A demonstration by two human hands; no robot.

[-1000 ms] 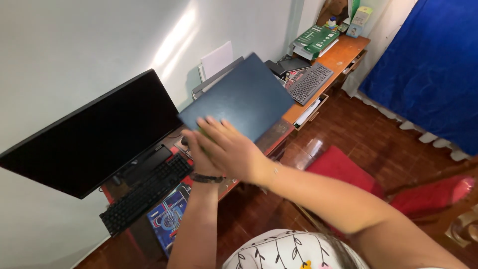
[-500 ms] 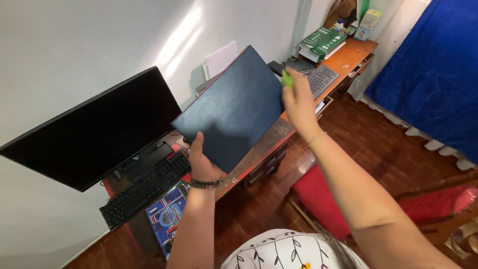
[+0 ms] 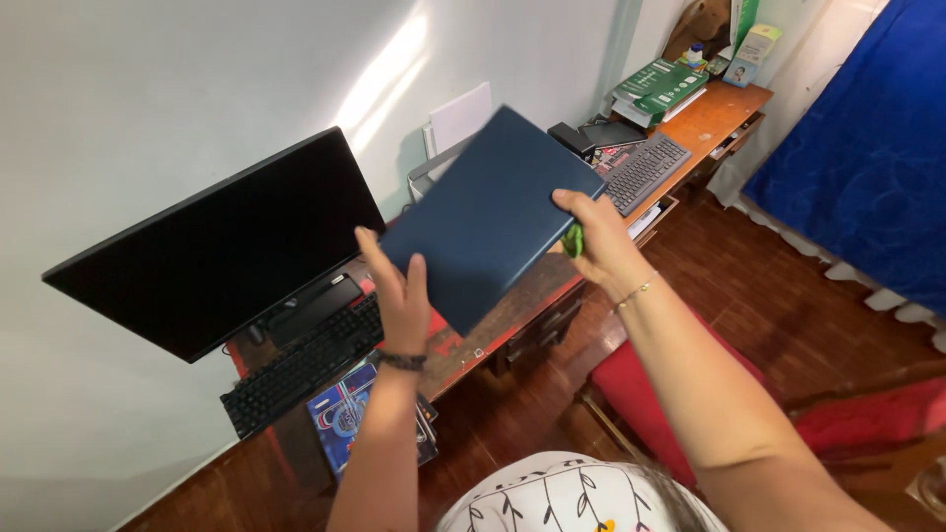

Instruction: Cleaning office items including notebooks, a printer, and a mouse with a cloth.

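Note:
I hold a closed dark blue laptop (image 3: 488, 217) lifted above the wooden desk (image 3: 512, 300), tilted on a diagonal. My left hand (image 3: 399, 294) supports its lower left corner with the fingers spread upward against the underside. My right hand (image 3: 596, 236) grips the right edge and also pinches a small green cloth (image 3: 573, 240) against it. The laptop hides part of the desk and of a grey device behind it.
A black monitor (image 3: 222, 246) and black keyboard (image 3: 301, 365) stand at the left of the desk. A second keyboard (image 3: 645, 169), green boxes (image 3: 658, 87) and bottles lie at the far right. A red stool (image 3: 641, 389) sits below; a blue curtain (image 3: 867, 148) hangs at the right.
The laptop has been lifted off the desk and raised. My right hand moved from its top face to its right edge, with the green cloth; my left hand shifted under its lower corner.

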